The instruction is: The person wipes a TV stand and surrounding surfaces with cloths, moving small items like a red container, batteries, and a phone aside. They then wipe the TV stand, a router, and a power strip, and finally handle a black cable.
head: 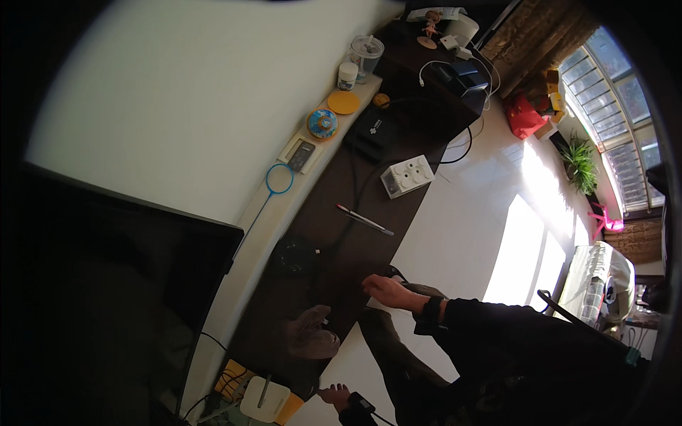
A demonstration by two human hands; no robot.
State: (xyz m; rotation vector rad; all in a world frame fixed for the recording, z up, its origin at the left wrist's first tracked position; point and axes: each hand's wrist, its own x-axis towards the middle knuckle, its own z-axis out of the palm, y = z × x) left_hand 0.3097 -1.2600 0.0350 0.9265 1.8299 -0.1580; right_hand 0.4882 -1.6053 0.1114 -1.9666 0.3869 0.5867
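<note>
My right hand hovers by or rests at the front edge of a dark wood cabinet, its fingers bent. I see nothing in it, though the palm side is hidden. My left hand is lower in the view, off the cabinet's near end, with fingers apart and nothing visible in them. Between the hands, on the cabinet top, lies a crumpled thin plastic bag. Farther along, a pen lies across the dark top. Beyond it stands a white box with a studded, toy-brick lid.
A large black television stands at the left. A white router-like box with cables sits at the bottom. On the wall ledge are a blue ring wand, a remote control and a lidded jar. A black box lies nearby.
</note>
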